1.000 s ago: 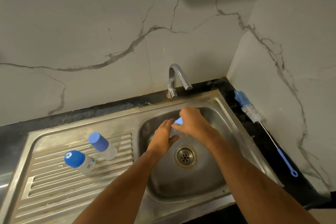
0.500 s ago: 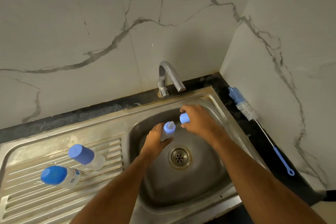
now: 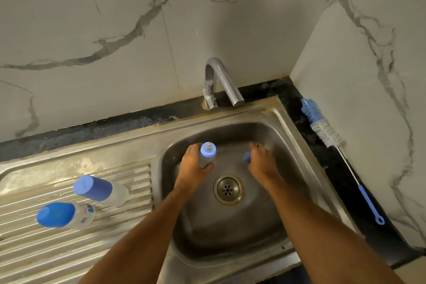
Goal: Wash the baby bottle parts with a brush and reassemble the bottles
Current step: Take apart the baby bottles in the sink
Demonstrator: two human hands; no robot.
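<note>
Three baby bottles appear in the head view. One uncapped bottle (image 3: 207, 154), its blue collar and pale teat pointing upward, is held over the sink basin (image 3: 230, 221) by the left hand (image 3: 196, 166), whose fingers wrap around the bottle's body. Apart from it and to its right, the right hand (image 3: 261, 161) hangs over the basin with its fingers curled around a small blue cap (image 3: 247, 157), of which only an edge shows at the thumb side. Below and between the two hands lies the round drain (image 3: 228, 189). On the ribbed draining board (image 3: 69, 249) to the left, two capped bottles lie on their sides: one with a matte blue cap (image 3: 101, 189) nearer the basin, one with a glossy blue dome cap (image 3: 65, 214) just beside it, further left. A curved metal tap (image 3: 221, 80) stands behind the basin. On the dark bench (image 3: 345, 180) strip to the right, against the marble wall (image 3: 368, 76), rests a long bottle brush (image 3: 322, 129) with blue and white bristles and a blue loop handle.
</note>
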